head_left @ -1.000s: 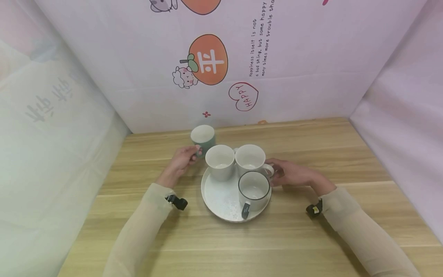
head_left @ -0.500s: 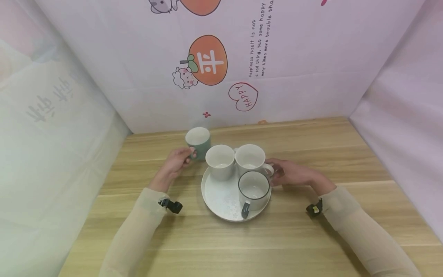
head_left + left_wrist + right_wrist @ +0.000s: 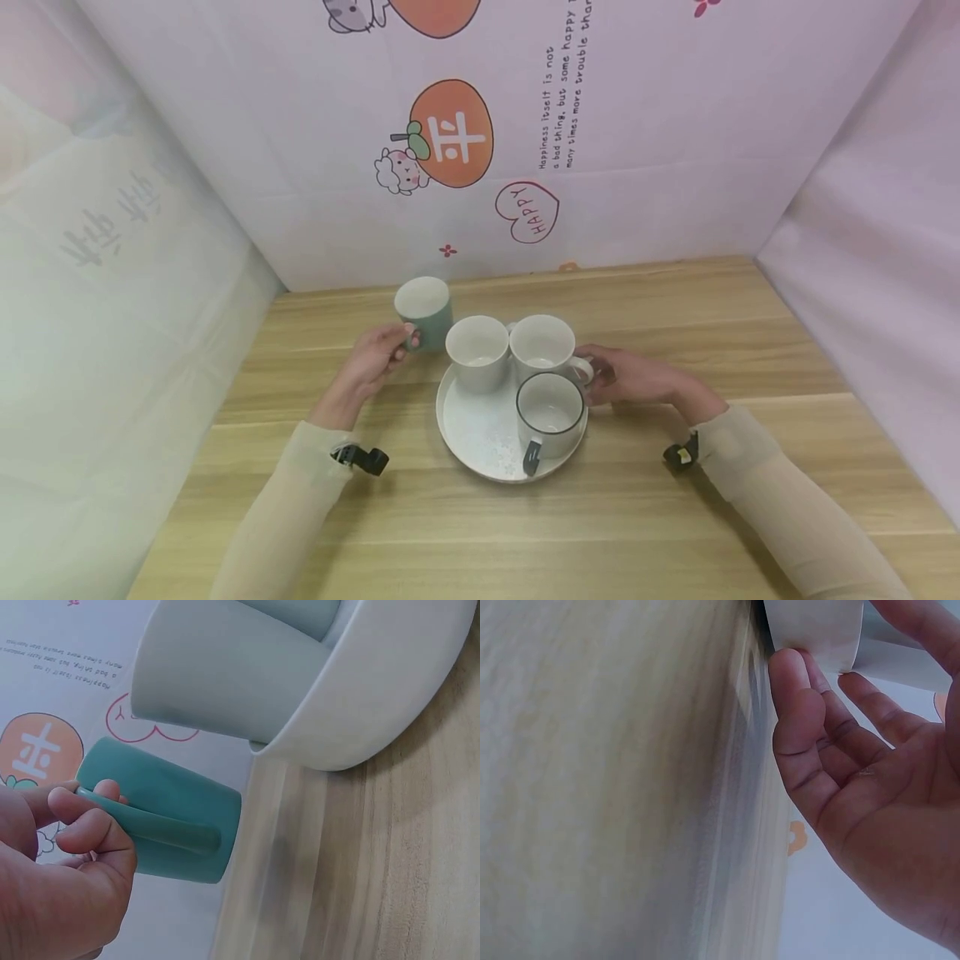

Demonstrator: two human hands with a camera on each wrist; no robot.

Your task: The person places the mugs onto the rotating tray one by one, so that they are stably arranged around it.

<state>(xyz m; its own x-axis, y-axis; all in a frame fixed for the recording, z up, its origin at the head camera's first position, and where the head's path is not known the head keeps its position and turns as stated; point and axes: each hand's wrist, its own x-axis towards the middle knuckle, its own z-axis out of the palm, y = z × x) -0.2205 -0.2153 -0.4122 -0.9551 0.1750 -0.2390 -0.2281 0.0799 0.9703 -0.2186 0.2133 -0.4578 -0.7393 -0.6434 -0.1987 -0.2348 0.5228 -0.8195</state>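
Observation:
My left hand [image 3: 375, 354] pinches the handle of a teal mug [image 3: 432, 327] between thumb and fingers. The mug hangs at the back left, slightly tilted and close over the table. Beside it is a round white tray [image 3: 480, 433] bearing three upright mugs: a pale mug [image 3: 480, 375], another pale mug [image 3: 542, 343] and a white mug with a black rim [image 3: 551, 410]. My right hand [image 3: 633, 375] holds the tray's right edge. In the right wrist view its bent fingers [image 3: 802, 712] touch the tray wall [image 3: 817, 630], while the thumb reaches over the rim.
A wooden table [image 3: 480, 542] lies under everything. White printed cloth [image 3: 637, 200] rises along its back edge, with plain cloth [image 3: 877, 233] on the right side. One pale mug's handle [image 3: 583, 367] sticks out beside my right hand.
My left hand has drawn the teal mug a little to the left and toward me, widening the gap to the tray. The right hand, the tray and its mugs have stayed put.

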